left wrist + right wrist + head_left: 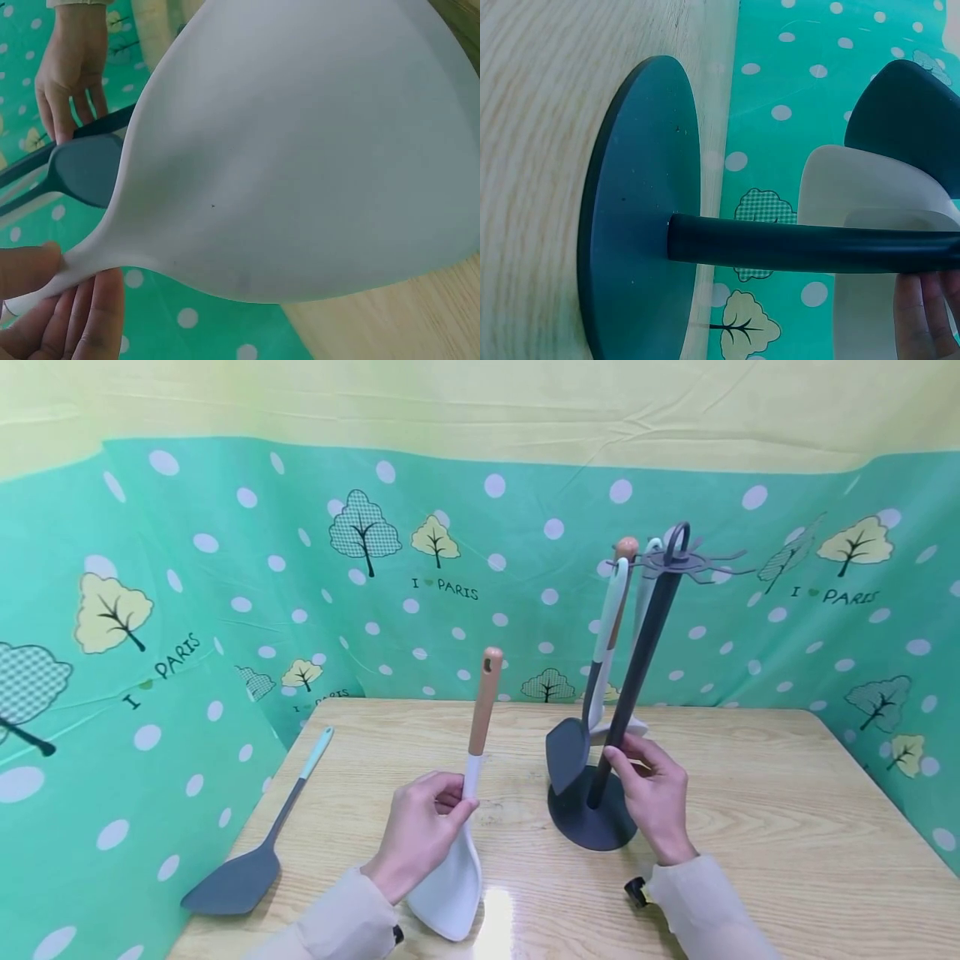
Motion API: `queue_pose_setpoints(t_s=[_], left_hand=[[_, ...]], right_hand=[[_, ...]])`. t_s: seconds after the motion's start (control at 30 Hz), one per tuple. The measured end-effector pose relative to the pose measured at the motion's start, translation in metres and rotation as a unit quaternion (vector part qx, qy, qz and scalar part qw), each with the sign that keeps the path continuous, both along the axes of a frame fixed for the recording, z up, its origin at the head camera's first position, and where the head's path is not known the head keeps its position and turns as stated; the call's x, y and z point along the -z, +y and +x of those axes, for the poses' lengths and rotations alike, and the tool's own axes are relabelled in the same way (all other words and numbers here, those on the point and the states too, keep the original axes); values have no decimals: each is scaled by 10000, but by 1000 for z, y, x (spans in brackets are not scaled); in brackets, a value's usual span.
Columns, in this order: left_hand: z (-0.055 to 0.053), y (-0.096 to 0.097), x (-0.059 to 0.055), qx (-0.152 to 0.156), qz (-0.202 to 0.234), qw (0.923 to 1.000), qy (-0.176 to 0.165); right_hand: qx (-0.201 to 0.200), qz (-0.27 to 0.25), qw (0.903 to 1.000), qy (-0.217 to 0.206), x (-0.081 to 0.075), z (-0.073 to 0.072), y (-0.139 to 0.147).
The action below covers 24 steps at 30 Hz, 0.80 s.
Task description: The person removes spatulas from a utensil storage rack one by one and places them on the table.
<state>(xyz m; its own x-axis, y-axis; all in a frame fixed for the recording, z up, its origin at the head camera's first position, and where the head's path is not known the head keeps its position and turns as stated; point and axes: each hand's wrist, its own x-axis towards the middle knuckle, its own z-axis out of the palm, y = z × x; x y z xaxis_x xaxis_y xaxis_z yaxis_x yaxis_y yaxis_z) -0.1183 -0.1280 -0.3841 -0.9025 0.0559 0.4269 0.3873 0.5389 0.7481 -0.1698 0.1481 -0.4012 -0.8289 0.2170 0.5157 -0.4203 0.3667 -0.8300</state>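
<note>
My left hand (pixel 423 827) pinches the neck of a white spatula (pixel 453 897) with a wooden handle (pixel 486 702). The handle points up and the broad blade hangs down close to the tabletop; it fills much of the left wrist view. On the right, my right hand (pixel 654 789) grips the lower part of the black pole (pixel 645 652) of a utensil stand, thumb on one side and fingers on the other. Its round base (pixel 592 831) rests on the table. A dark spatula (pixel 568 753) with a mint handle hangs from the hook ring (pixel 678 562), beside pale utensils partly hidden behind it.
Another dark spatula (pixel 238 883) with a mint handle lies on the left side of the wooden table (pixel 787 810). A green dotted curtain (pixel 465 560) with printed trees surrounds the back and sides. Several bare hooks stick out on the ring's right side.
</note>
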Motion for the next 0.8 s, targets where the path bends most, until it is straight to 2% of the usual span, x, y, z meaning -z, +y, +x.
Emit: queue_pose_setpoints(t_s=[0.37, 0.8], left_hand=[[2, -19, 1, -340, -258, 9987, -280], [1, -50, 1, -788, -569, 9931, -658]], right_hand=[[23, -38, 10000, -19, 0, -1, -1], [43, -47, 9999, -136, 0, 0, -1]])
